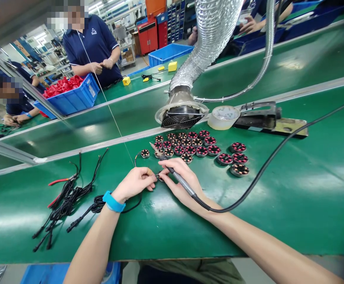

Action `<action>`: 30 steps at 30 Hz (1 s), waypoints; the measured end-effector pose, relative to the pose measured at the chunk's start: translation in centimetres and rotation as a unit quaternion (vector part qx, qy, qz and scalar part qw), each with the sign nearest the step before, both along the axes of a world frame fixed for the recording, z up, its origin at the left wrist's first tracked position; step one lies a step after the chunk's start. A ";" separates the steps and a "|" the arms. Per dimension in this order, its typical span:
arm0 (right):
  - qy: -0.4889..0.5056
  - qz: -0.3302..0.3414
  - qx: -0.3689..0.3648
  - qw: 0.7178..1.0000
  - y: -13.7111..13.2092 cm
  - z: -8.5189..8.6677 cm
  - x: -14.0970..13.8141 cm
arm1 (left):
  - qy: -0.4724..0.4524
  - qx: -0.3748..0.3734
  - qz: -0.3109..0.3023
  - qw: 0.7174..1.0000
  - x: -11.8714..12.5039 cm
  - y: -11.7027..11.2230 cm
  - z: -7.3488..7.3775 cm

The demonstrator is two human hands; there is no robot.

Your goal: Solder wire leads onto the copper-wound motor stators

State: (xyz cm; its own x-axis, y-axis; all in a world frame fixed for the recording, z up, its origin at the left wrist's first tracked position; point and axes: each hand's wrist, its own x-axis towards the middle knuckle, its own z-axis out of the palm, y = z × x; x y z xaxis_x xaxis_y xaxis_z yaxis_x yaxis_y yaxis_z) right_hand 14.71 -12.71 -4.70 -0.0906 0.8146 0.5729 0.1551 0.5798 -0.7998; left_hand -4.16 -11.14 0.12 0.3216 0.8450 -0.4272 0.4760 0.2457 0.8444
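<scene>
My left hand (136, 182), a blue band on its wrist, is closed in a pinch on a thin wire at its fingertips. My right hand (182, 177) grips a grey soldering iron (182, 182), its tip pointing up and left. Its thumb and finger also touch a small round motor stator (160, 176), mostly hidden between both hands. A black cable (135, 207) runs under my left hand. Beyond the hands lie several stators with copper or red windings (189, 150). A thin pale strand (113, 112) comes down from above to near my left hand.
Bundled black cables (68, 201) and red-handled pliers (58, 182) lie left. Above the stators hangs a fan-fitted exhaust duct (184, 112). A tape roll (223, 117) and black-handled tool (272, 120) lie behind right. The iron's cord (257, 169) crosses the right side. A co-worker (93, 51) stands opposite.
</scene>
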 end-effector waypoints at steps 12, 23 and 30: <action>-0.078 0.016 0.072 0.994 -0.2 -1.1 0.1 | -0.081 -0.027 0.031 0.996 0.3 0.1 -0.7; -0.126 0.019 0.094 0.987 -0.3 -1.7 0.4 | -0.109 -0.046 0.055 0.991 0.3 0.2 -0.5; -0.108 0.022 0.076 0.991 -0.4 -1.1 0.2 | -0.106 -0.022 0.078 0.991 0.7 0.1 -1.2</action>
